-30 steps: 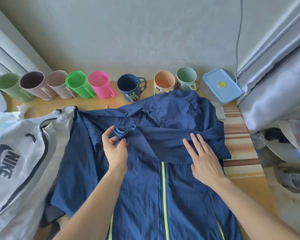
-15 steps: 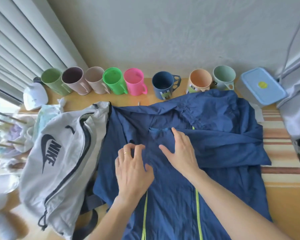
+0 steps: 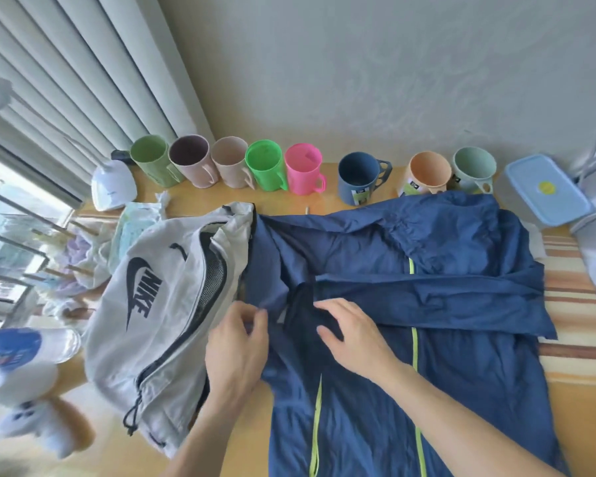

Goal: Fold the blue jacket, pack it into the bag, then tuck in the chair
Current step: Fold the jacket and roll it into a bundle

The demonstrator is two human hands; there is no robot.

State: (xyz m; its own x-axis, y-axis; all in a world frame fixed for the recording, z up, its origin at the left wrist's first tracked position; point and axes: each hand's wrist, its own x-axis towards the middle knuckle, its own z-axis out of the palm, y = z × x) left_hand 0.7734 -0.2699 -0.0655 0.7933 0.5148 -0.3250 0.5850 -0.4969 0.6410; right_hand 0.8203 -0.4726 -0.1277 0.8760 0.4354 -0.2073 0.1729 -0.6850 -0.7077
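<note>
The blue jacket [image 3: 444, 290] with neon-yellow zip lines lies spread on the wooden table [image 3: 241, 421], one sleeve folded across its chest. A grey Nike bag [image 3: 159, 311] lies at its left, touching it, with its zip open. My left hand [image 3: 236, 349] pinches the jacket's left edge beside the bag. Fingers spread, my right hand [image 3: 351, 333] presses flat on a dark fold of the jacket close to the left hand. No chair is in view.
Several coloured mugs [image 3: 267, 170] line the wall at the back. A blue-lidded box [image 3: 547, 192] sits at the back right, and a white device [image 3: 112, 189] at the back left. A striped cloth [image 3: 572, 304] covers the table's right end. White clutter lies at the left.
The view has swung left. Both hands moved left across the jacket toward the bag; the left hand now pinches the jacket's left edge, and the right hand followed onto the dark fold.
</note>
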